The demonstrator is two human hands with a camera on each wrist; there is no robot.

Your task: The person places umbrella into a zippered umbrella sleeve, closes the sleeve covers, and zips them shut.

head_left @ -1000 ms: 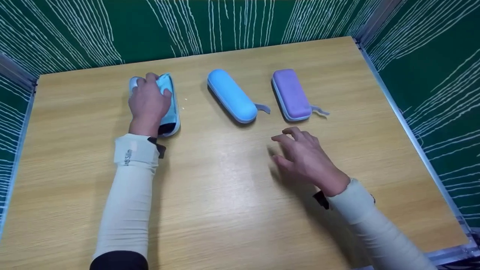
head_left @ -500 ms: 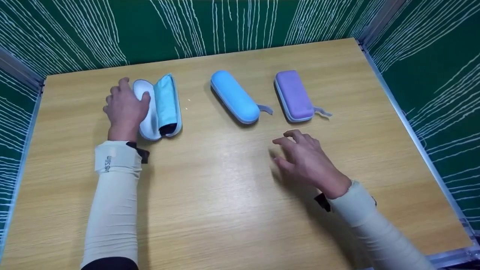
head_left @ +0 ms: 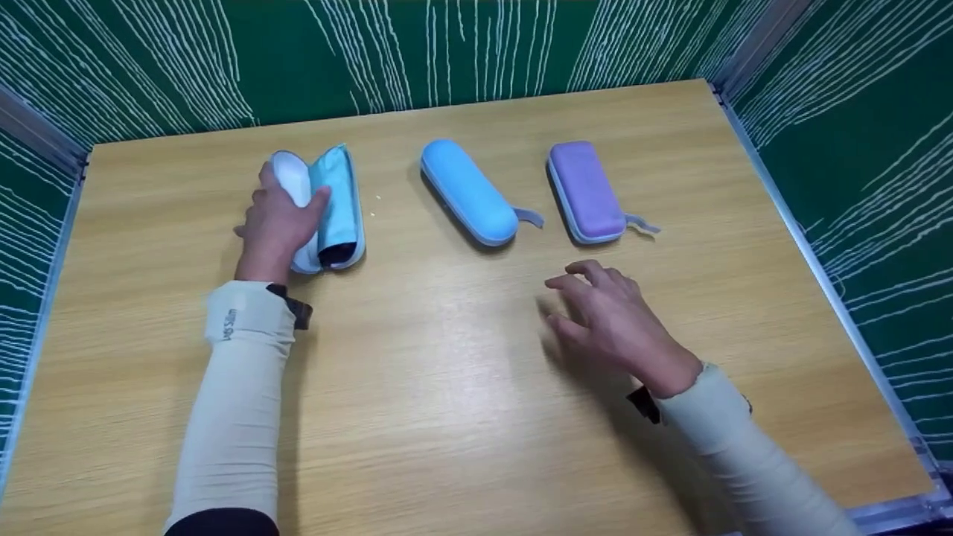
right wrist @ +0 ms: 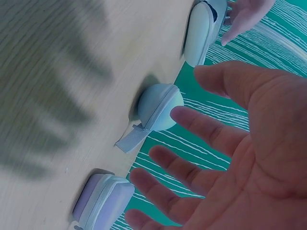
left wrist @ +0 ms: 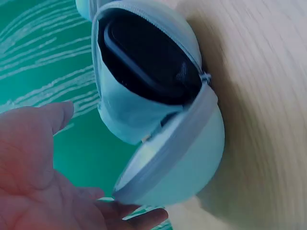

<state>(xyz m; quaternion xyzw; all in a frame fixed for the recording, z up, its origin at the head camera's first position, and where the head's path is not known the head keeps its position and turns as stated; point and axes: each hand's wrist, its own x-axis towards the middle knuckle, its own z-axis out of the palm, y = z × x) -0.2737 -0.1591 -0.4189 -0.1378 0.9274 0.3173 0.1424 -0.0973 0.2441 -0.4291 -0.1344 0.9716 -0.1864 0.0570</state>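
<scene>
An opened light-blue glasses case lies at the back left, its lid raised at a tilt. Inside sit a turquoise cloth and a dark item; in the left wrist view this black item has a rounded end. My left hand is at the lid, fingers along its outer side and thumb apart over the opening. Over the table, in front of a closed purple case, my right hand hovers with loosely bent fingers and holds nothing. A closed blue case lies between.
The cases rest on a wood-grain table. Green walls with white streaks rise at the back and sides. Grey straps stick out from the two closed cases. Tiny pale crumbs lie right of the opened case.
My left hand moved left off the case, exposing its open inside, then came back right against the lid, which is now tilted further up. The right hand has stayed nearly still.
</scene>
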